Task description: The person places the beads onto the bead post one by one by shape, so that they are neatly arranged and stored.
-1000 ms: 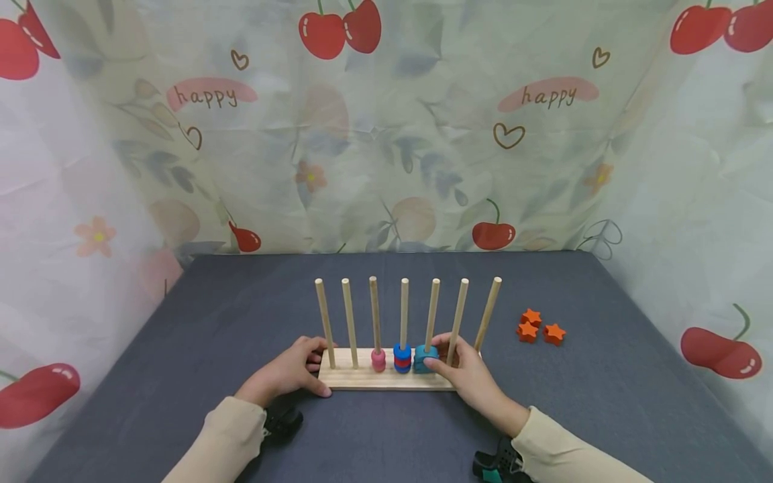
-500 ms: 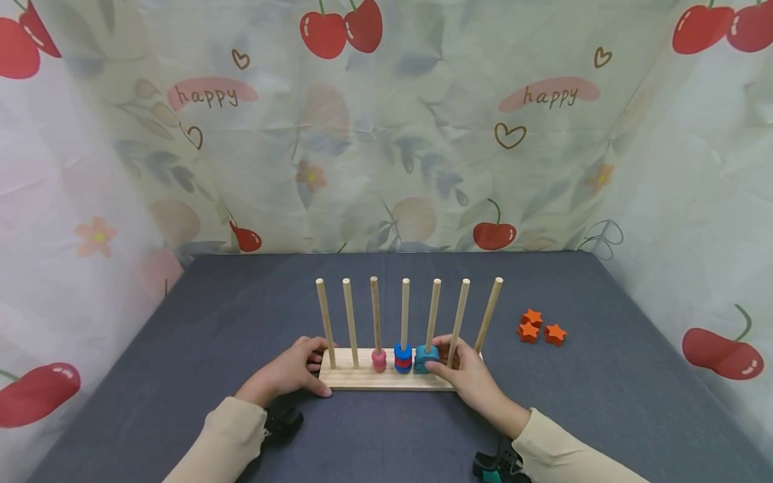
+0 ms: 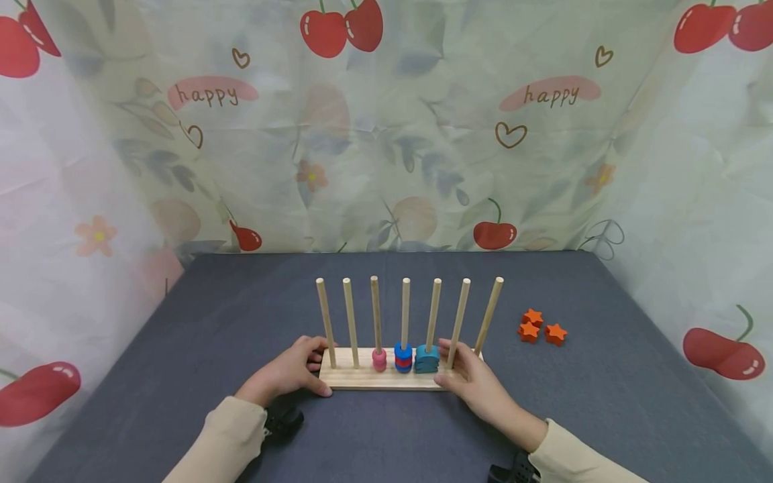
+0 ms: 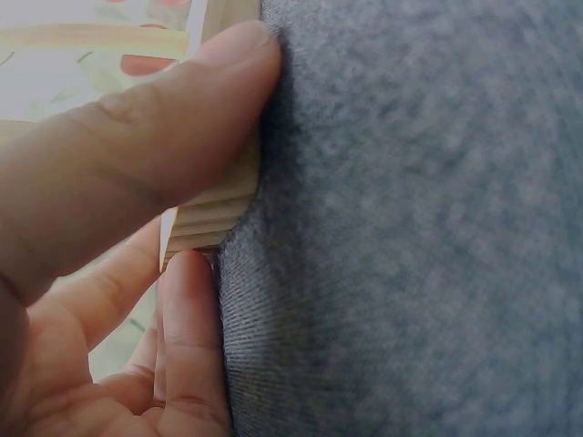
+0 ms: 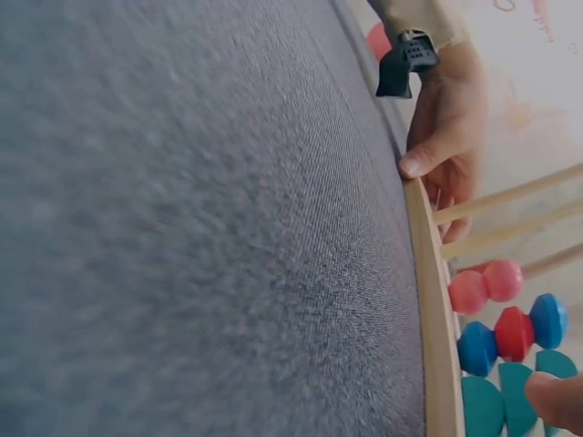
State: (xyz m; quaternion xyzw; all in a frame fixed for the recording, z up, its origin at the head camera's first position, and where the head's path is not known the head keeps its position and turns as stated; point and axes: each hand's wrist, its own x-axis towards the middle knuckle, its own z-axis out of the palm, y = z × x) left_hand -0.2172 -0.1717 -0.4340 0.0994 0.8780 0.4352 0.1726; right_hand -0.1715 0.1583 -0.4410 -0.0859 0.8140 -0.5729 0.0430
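A wooden base [image 3: 386,381] with a row of upright pegs stands on the dark cloth. My left hand [image 3: 288,370] grips its left end, thumb at the front corner; in the left wrist view the thumb [image 4: 137,146] and fingers lie around the wood. Pink beads [image 3: 379,361] sit low on the third peg from the left, blue and red beads [image 3: 403,358] on the fourth, teal beads [image 3: 427,360] on the fifth. Just right of the teal ones, my right hand [image 3: 477,382] is around the sixth peg's foot with fingers apart, holding nothing.
Several orange star beads [image 3: 529,330] lie on the cloth right of the base. The other pegs, such as the far right peg [image 3: 490,308], carry no beads. A patterned curtain [image 3: 386,168] hangs behind and beside the table.
My right hand has let go of the teal beads and drawn slightly right, leaving them on the fifth peg. My left hand has stayed where it was.
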